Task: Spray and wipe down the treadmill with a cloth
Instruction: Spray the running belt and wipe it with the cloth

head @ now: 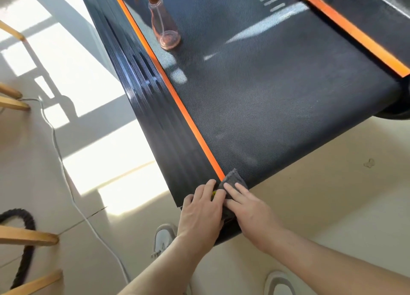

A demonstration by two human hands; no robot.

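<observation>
Wiping is in hand: the left hand and right hand press flat, fingers straight, on a grey cloth at the treadmill near corner, the spray bottle standing well up the belt; next probably a steady push along the orange strip.

Grey cloth on black treadmill rear corner; pink spray bottle upright on belt.

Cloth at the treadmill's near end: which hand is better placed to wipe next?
Probably the right hand: its fingers lie flat on the cloth; the left hand sits mostly on the side rail.
</observation>
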